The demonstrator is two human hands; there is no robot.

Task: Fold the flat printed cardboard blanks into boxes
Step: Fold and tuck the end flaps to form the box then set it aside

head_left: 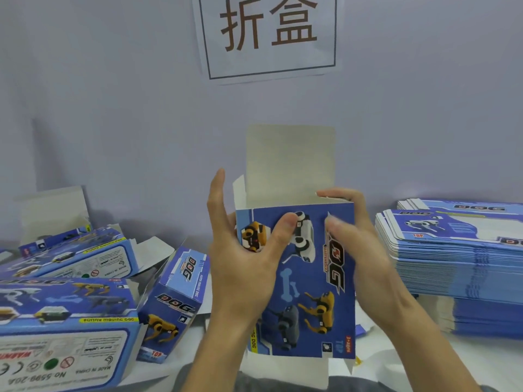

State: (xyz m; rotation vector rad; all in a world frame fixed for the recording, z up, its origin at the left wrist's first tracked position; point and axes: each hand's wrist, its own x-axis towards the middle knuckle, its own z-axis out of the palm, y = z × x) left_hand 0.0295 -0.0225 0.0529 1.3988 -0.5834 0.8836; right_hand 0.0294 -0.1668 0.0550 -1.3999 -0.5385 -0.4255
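Behind box [305, 278], both hands' fingers hidden; left hand [243, 258], right hand [353, 244] grip it.

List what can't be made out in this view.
- Head view: right hand blurred; its grip on the box is unclear.
- Box's bottom flaps are hidden behind its printed panel.
- Left-side finished boxes cut by the frame edge.
- Flat blank stack runs off the right edge.

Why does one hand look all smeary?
In the head view, the right hand is blurred at its fingers, probably from moving; the left hand and the box look sharper, and the stack of flat boxes bends near the edge.
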